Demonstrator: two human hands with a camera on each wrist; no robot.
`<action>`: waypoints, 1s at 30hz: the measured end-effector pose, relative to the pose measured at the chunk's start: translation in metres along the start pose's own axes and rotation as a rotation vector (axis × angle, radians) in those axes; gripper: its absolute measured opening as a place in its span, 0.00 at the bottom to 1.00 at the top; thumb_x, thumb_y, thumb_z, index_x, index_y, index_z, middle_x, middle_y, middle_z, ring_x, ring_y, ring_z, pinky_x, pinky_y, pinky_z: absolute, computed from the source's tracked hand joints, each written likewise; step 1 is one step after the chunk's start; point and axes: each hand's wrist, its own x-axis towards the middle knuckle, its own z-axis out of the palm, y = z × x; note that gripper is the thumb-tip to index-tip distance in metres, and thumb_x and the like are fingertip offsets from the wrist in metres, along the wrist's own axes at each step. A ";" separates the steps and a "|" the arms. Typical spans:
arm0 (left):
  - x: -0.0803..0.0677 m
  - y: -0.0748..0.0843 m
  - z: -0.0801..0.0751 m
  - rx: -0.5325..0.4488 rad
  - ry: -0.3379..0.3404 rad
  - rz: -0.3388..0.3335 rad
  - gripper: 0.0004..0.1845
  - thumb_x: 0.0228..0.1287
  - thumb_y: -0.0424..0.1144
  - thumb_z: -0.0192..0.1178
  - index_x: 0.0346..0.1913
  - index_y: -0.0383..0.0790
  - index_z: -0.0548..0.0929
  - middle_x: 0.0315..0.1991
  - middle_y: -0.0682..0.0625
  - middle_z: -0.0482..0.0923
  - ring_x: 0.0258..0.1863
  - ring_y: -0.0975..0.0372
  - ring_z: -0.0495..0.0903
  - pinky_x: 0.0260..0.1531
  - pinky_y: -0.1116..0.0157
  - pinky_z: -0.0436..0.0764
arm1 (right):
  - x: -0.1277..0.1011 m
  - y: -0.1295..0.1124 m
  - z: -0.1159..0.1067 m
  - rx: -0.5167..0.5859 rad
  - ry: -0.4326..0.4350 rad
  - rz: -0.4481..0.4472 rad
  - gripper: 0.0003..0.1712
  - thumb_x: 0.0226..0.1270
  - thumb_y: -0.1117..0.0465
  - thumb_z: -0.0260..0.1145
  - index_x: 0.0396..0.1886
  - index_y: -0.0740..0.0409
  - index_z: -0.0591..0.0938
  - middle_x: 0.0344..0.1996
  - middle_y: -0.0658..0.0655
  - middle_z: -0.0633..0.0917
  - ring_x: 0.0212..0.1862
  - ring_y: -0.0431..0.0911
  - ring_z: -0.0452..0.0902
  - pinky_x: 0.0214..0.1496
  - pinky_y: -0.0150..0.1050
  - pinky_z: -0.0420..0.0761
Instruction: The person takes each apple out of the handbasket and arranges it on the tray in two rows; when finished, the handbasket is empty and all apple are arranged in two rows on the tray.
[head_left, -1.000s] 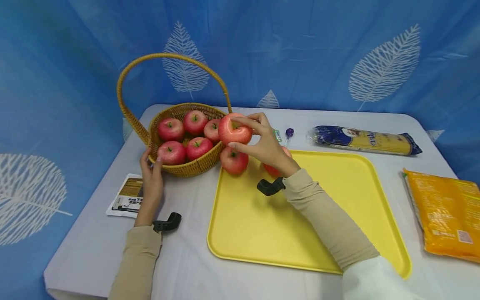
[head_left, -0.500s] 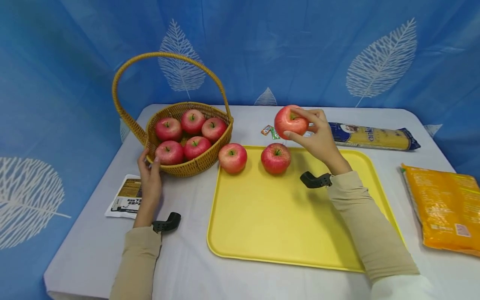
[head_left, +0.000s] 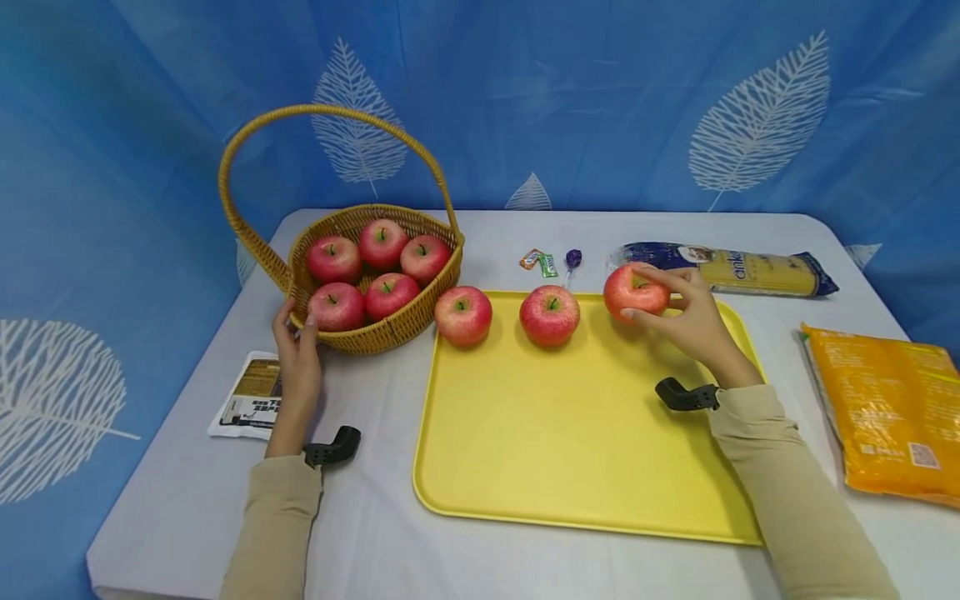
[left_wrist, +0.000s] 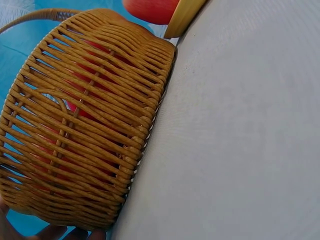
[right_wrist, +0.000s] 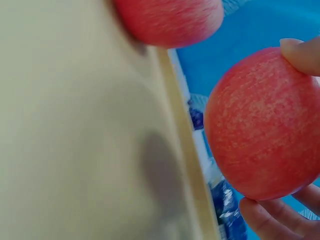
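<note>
Apple no. 3 being set down on the tray's far row.

Right hand [head_left: 693, 321] grips a smooth red apple [head_left: 636, 292] over the glossy yellow tray [head_left: 585, 467], right of 2 apples [head_left: 550, 315] already lined up. Left hand [head_left: 296, 358] rests with relaxed fingers against the woven wicker basket [head_left: 375, 333], which holds 5 more. Next move, I judge: lower gently, release without rolling.

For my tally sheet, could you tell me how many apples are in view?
8: five in the basket, two resting on the yellow tray at and, one held by the right hand. More may hide beneath.
</note>
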 end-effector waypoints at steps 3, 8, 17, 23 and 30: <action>0.001 0.001 0.000 -0.007 -0.003 0.003 0.27 0.69 0.51 0.40 0.68 0.55 0.49 0.67 0.48 0.50 0.64 0.60 0.57 0.61 0.57 0.61 | -0.005 0.009 0.001 -0.002 -0.018 0.033 0.34 0.49 0.54 0.72 0.59 0.39 0.72 0.50 0.56 0.64 0.50 0.42 0.60 0.47 0.36 0.68; 0.001 -0.001 0.000 -0.004 -0.005 0.001 0.27 0.70 0.51 0.40 0.68 0.55 0.49 0.67 0.48 0.51 0.63 0.61 0.58 0.60 0.59 0.63 | -0.014 0.020 0.005 0.019 -0.020 0.038 0.34 0.49 0.53 0.71 0.60 0.40 0.72 0.51 0.54 0.64 0.51 0.42 0.59 0.47 0.32 0.67; 0.000 -0.001 0.000 0.005 -0.002 0.006 0.27 0.70 0.51 0.40 0.68 0.55 0.48 0.67 0.49 0.50 0.64 0.61 0.56 0.62 0.57 0.61 | -0.021 0.022 0.010 0.036 -0.016 0.041 0.33 0.51 0.53 0.70 0.60 0.40 0.72 0.46 0.48 0.64 0.47 0.39 0.61 0.43 0.20 0.67; -0.002 0.002 -0.001 0.019 -0.005 -0.011 0.27 0.70 0.51 0.40 0.68 0.56 0.48 0.68 0.50 0.49 0.64 0.61 0.56 0.62 0.56 0.61 | -0.024 0.023 0.009 0.048 -0.070 0.087 0.33 0.56 0.50 0.66 0.63 0.38 0.68 0.49 0.53 0.64 0.47 0.43 0.61 0.40 0.17 0.67; -0.002 0.004 -0.001 0.026 -0.011 -0.018 0.28 0.70 0.49 0.40 0.69 0.52 0.47 0.69 0.48 0.48 0.66 0.58 0.54 0.63 0.53 0.59 | -0.025 0.024 0.009 0.052 -0.088 0.044 0.37 0.58 0.53 0.64 0.67 0.42 0.61 0.52 0.60 0.63 0.46 0.44 0.62 0.40 0.16 0.68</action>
